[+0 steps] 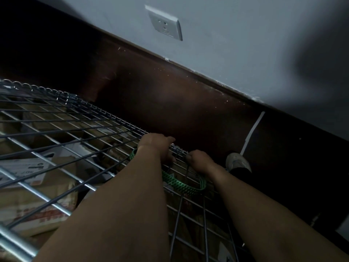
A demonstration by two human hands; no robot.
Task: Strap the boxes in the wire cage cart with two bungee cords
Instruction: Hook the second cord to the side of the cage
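Grey wall (pixel 226 35) with socket (pixel 164 23), dark board (pixel 170 95) below. Wire cart (pixel 56 118) in front, boxes (pixel 28 205) inside under the mesh. At cart's far right corner: left hand (pixel 156 146), fingers curled over the rim wire. Just beside: right hand (pixel 199 160), fingers curled tight at the mesh, hold unclear. Green cord (pixel 181 184) looped on the mesh between both forearms, near the wrists. Shoe (pixel 238 163) on floor beyond the right hand.
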